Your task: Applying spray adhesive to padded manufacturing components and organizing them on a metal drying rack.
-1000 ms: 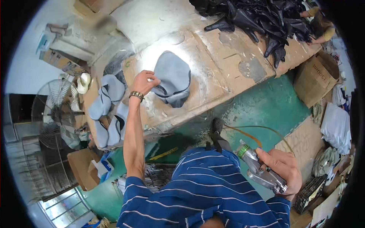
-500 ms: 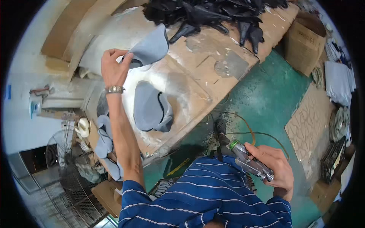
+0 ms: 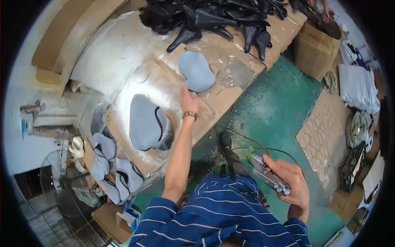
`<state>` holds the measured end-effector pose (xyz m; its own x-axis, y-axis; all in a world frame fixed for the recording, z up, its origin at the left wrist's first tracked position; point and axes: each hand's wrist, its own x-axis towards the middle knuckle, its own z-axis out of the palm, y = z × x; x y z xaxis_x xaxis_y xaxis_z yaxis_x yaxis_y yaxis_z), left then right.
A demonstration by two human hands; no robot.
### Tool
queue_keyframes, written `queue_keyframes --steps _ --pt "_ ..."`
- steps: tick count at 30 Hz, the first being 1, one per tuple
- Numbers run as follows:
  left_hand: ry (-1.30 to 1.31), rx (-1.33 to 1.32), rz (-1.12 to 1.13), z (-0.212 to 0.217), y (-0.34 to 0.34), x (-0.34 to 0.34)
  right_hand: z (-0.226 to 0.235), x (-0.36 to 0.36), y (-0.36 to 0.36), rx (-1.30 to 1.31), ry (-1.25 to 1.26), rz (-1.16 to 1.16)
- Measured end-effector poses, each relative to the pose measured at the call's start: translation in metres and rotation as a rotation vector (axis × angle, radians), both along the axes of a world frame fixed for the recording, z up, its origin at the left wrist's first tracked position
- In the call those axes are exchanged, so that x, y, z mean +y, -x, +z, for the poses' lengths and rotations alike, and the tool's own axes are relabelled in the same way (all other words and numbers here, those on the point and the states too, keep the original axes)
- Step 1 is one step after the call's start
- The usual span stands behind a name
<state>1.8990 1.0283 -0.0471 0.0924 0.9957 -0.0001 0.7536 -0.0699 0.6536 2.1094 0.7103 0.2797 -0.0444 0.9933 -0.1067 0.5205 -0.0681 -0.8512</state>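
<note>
My left hand (image 3: 189, 101) reaches over the table and grips the near edge of a smooth grey saddle-shaped pad (image 3: 198, 72). Its thumb and fingertips are partly hidden at that edge. To the left of this wrist, a larger grey pad (image 3: 145, 123) with a black curved slot lies on the whitish, dusty part of the worktable (image 3: 164, 78). At lower right, my right hand (image 3: 291, 181) wraps round a metal spray gun (image 3: 267, 173) with a green ring, held beside my body over the floor. A thin hose shows near the gun.
Black saddle-shaped pieces (image 3: 214, 18) are heaped at the table's far side. More grey pads (image 3: 127, 175) lie at the left, by a large wire fan (image 3: 70, 189). A cardboard box (image 3: 317, 49) stands beyond the table's right edge, with another person's hand (image 3: 326, 16) above it.
My left hand has swung right across the table with the grey pad, away from the whitish patch. The spray gun stays in my right hand, nearly unmoved. The view has shifted slightly.
</note>
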Motion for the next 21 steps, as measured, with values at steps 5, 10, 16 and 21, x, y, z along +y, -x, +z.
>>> queue_keyframes --steps 5,10,16,21 --pt "-0.130 -0.176 -0.148 -0.020 0.057 -0.092 0.023 0.020 0.022 0.064 -0.051 0.105" --pt "0.308 -0.317 -0.220 -0.033 0.144 -0.204 0.042 0.033 0.037 0.012 -0.030 0.244" --pt "0.530 0.033 0.142 -0.103 0.302 -0.362 0.059 0.045 0.068 -0.092 -0.108 0.306" --pt "0.694 0.044 0.370 -0.157 0.379 -0.461 0.069 0.055 0.113 -0.156 -0.194 0.257"
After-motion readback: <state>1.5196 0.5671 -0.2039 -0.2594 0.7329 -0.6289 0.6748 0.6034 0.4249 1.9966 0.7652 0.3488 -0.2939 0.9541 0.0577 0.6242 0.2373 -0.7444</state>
